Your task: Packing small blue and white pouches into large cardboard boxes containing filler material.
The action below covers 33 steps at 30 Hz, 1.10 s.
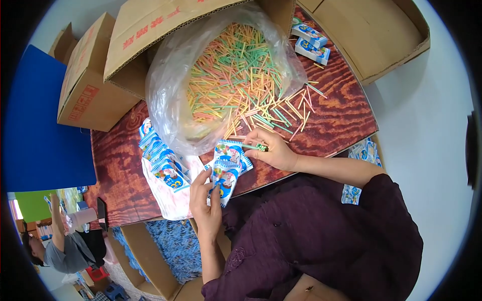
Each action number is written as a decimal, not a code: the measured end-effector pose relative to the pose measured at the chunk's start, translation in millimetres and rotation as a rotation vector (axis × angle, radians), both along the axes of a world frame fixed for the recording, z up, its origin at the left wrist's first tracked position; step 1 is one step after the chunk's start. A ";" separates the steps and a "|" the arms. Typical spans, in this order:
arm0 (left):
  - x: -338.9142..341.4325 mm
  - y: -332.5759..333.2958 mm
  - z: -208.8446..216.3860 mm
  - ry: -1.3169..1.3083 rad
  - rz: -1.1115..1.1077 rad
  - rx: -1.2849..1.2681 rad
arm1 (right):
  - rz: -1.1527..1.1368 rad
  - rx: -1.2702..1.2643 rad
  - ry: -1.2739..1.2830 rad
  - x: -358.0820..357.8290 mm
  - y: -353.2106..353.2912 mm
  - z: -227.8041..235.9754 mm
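My left hand is closed on a blue and white packet, its thumb on the front and fingers at the left edge. My right hand pinches a small bundle of thin sticks, their green ends showing beyond the fingers. The bundle's other end points left at the packet's upper part; whether it is inside I cannot tell. Under the held packet lies another blue and white packet. Beyond the hands, a clear plastic bag lies open, full of pink, yellow and green sticks, some spilled onto the table.
Several packets overlap on a white sheet at the left. A cardboard box surrounds the bag; another box stands left of it. Small boxes sit at the far right. Below the table, a carton holds blue packets. Another person sits at far left.
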<state>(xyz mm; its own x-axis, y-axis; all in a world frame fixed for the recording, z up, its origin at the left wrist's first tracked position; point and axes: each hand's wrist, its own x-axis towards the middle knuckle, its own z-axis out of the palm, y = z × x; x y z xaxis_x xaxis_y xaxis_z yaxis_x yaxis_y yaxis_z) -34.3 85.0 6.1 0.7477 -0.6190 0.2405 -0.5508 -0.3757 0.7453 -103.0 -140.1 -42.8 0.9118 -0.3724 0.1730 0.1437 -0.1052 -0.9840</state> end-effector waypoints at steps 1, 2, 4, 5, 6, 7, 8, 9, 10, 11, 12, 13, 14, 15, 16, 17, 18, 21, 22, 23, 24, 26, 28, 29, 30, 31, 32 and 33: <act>-0.2 2.3 2.6 -0.001 0.001 0.000 | 0.001 0.000 -0.001 0.2 -0.5 -0.2; -0.5 4.3 5.2 0.035 0.033 -0.032 | 0.037 -0.026 0.026 0.7 -2.3 -1.8; 0.1 4.4 9.2 0.069 0.055 -0.095 | 0.074 -0.052 0.051 1.2 -4.4 -6.6; 0.0 1.9 9.8 0.067 0.055 -0.096 | 0.084 -0.043 0.066 1.4 -5.1 -9.7; -1.3 -2.3 10.2 0.279 0.084 -0.163 | 0.093 -0.034 0.081 2.1 -5.9 -10.6; -3.4 -6.4 10.1 0.491 0.117 -0.230 | 0.096 -0.035 0.078 4.3 -6.6 -9.8; -4.6 -10.7 8.6 0.591 0.102 -0.286 | 0.039 -0.069 0.053 7.5 -8.2 -7.7; -4.9 -14.4 7.3 0.586 0.102 -0.289 | -0.019 -0.102 0.026 11.1 -10.8 -4.3; -4.9 -17.4 6.0 0.628 0.080 -0.326 | -0.028 0.053 0.143 15.1 -15.6 5.0; -5.1 -22.3 6.3 0.668 0.050 -0.362 | -0.034 0.049 0.138 24.5 -25.4 7.3; -5.5 -27.2 7.9 0.675 0.027 -0.390 | -0.101 -0.033 0.021 37.5 -37.7 9.7; -6.0 -30.2 8.3 0.672 0.023 -0.392 | -0.163 -0.113 -0.095 47.5 -47.9 10.7; -5.7 -32.3 10.0 0.655 0.013 -0.395 | -0.169 -0.117 -0.100 51.5 -55.7 17.3; -5.3 -33.8 11.1 0.640 0.003 -0.398 | -0.233 -0.033 -0.015 53.7 -62.5 26.7; -5.2 -33.3 10.7 0.636 0.004 -0.387 | -0.295 0.052 0.068 55.4 -68.0 33.0; -4.2 -34.0 10.6 0.631 -0.001 -0.389 | -0.298 0.050 0.061 54.4 -69.6 32.2; -2.8 -35.1 10.3 0.643 0.011 -0.418 | -0.194 0.016 -0.018 50.7 -68.7 28.3; -3.3 -31.4 2.7 0.741 0.020 -0.490 | -0.049 -0.100 -0.048 22.3 -38.9 19.7; -3.1 -34.8 0.7 0.780 -0.003 -0.537 | -0.018 -0.034 -0.006 14.6 -27.5 18.2; -2.8 -39.4 -1.2 0.819 -0.026 -0.585 | 0.013 0.033 0.036 9.6 -20.3 16.9; -1.3 -47.8 -4.6 0.835 -0.042 -0.581 | 0.014 0.038 0.038 9.0 -17.0 11.7; -0.8 -69.7 -6.1 0.868 -0.074 -0.581 | 0.060 0.046 0.115 10.3 -11.9 2.1; 4.3 -82.1 -7.4 0.868 -0.106 -0.588 | 0.038 0.016 0.104 9.5 -3.9 2.3; 7.3 -86.2 -7.6 0.862 -0.075 -0.517 | 0.016 -0.017 0.094 9.0 -2.4 2.6; 10.5 -90.5 -7.2 0.856 -0.045 -0.446 | 0.048 -0.126 0.110 9.7 -6.8 5.0; 13.2 -94.8 -6.4 0.857 -0.048 -0.446 | 0.045 -0.126 0.111 10.7 -8.0 4.3; 16.8 -98.6 -5.3 0.812 -0.084 -0.443 | -0.012 -0.102 0.032 12.9 -7.8 2.1; 20.0 -102.9 -4.1 0.767 -0.119 -0.440 | -0.068 -0.077 -0.047 14.4 -8.9 -0.2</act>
<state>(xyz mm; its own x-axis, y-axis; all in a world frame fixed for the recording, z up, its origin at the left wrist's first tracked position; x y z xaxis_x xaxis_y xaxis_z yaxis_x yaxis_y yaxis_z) -14.3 -17.9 2.0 0.7376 -0.6721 -0.0651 0.1414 0.0594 0.9882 -88.5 -149.0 -43.0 0.8750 -0.4170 0.2459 0.1797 -0.1917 -0.9648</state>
